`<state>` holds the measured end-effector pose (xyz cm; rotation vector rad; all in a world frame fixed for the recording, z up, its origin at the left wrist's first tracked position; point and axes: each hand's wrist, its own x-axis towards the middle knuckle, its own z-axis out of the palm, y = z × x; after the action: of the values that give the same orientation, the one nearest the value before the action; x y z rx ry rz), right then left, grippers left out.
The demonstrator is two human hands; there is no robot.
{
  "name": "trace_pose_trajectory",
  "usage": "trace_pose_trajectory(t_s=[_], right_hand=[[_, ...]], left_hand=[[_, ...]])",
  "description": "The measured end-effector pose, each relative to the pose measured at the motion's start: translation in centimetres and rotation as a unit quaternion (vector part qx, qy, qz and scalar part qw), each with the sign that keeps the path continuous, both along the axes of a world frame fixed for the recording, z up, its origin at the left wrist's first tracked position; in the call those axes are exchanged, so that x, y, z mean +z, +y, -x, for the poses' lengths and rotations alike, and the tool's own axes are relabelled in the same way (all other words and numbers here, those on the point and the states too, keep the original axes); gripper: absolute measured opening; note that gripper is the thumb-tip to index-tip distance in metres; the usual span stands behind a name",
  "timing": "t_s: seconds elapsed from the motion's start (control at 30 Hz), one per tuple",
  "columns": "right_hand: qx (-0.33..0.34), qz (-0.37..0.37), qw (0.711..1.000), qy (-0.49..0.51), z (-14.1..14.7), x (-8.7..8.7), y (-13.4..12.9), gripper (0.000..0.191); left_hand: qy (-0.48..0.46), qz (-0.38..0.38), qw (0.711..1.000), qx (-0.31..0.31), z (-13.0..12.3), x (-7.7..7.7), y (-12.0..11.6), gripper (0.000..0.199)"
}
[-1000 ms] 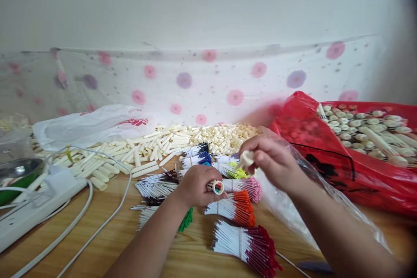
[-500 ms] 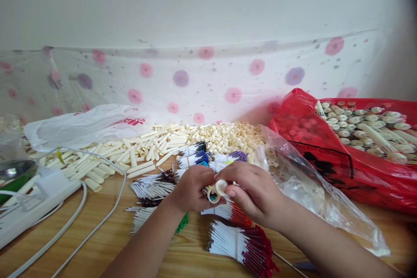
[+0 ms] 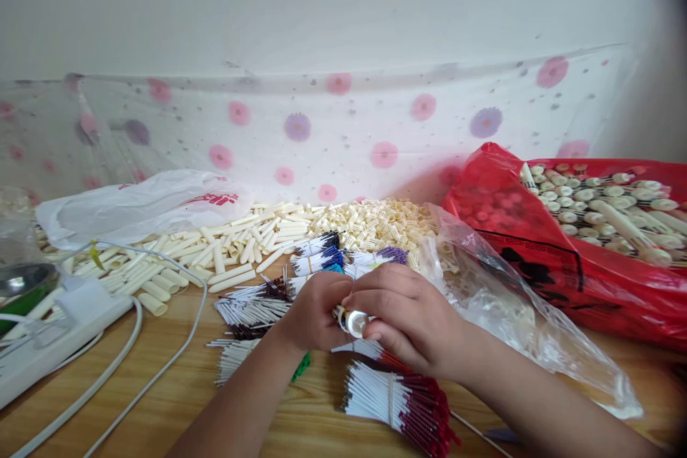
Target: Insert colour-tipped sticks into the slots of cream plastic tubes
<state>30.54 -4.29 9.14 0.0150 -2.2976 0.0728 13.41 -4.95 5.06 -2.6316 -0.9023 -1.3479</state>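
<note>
My left hand (image 3: 318, 309) is closed around a multi-colour pen barrel, most of it hidden in the fist. A round white cap (image 3: 356, 323) now sits at the barrel's near end, facing me. My right hand (image 3: 408, 315) pinches this cap at its side with thumb and fingers. Around and under the hands lie banded bundles of pen refills: dark red (image 3: 400, 404), green-tipped (image 3: 236, 359), brown-tipped (image 3: 255, 309), blue-tipped (image 3: 319, 261), black-tipped (image 3: 318, 246) and purple-tipped (image 3: 378, 257). A red-orange bundle is partly covered by my right hand.
Cream pen tubes (image 3: 177, 257) and small slotted parts (image 3: 376, 225) are heaped at the back. A red bag (image 3: 537, 286) of assembled pieces stands right, beside clear plastic (image 3: 515, 315). A white power strip (image 3: 64, 343) with cables lies left, near a white bag (image 3: 139, 207).
The white cap has moved left onto the barrel's open end, covering the coloured refills that showed inside. My right hand has shifted slightly left with it.
</note>
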Motion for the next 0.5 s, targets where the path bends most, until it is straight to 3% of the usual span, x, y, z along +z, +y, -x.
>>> trace_pose_trajectory(t_s=[0.13,0.33,0.5], right_hand=[[0.021,0.017,1.000,-0.007,-0.07,0.01,-0.05,0.028],[-0.004,0.002,1.000,-0.018,0.14,-0.42,0.24,0.026],[-0.012,0.001,0.999,-0.042,0.13,-0.46,0.42,0.023]], left_hand=[[-0.006,0.013,1.000,-0.003,0.01,0.15,-0.02,0.048],[-0.018,-0.022,1.000,-0.006,-0.18,0.48,-0.26,0.048],[-0.010,0.002,1.000,0.001,0.00,0.40,-0.32,0.045]])
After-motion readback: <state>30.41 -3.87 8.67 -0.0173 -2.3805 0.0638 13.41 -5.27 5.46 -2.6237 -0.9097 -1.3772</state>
